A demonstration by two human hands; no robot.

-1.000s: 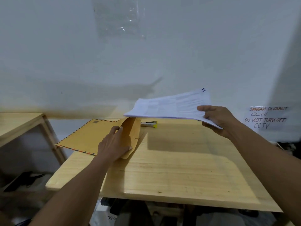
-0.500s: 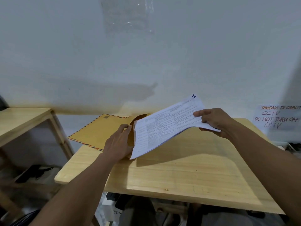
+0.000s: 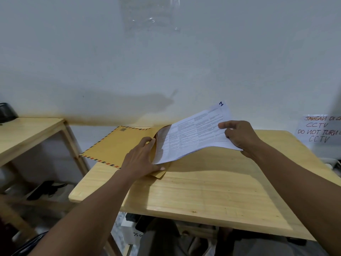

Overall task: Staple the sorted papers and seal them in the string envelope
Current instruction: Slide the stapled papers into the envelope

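Head view, looking down over a light wooden desk (image 3: 212, 196) set against a pale wall. Brown envelope (image 3: 121, 145) with a striped red-and-dark border lies flat at the desk's far left corner, its left part overhanging the desk edge; the mouth faces right, flap folded out toward the person. Left hand (image 3: 140, 159) rests on the envelope at its mouth, fingers curled around the upper lip and lifting it, thumb lying along the flap near the desk surface. Right hand (image 3: 239, 137) pinches the papers (image 3: 191, 133) at their right end, thumb on top, fingers underneath. Papers are a stack of white printed sheets, sagging in the middle, raised off the desk on the right; a handwritten mark sits at the top right corner. Their left end is at the envelope mouth, the upper corner just inside the opening, the lower corner still outside over the flap. Cannot tell whether the sheets are stapled. On the wall at far right, a handwritten notice (image 3: 321, 130) reading in part "CCTV" and "DO NOT TURN". A second wooden table (image 3: 27, 133) stands to the left, apart from the desk. A clear plastic sheet (image 3: 149, 13) is stuck high on the wall.
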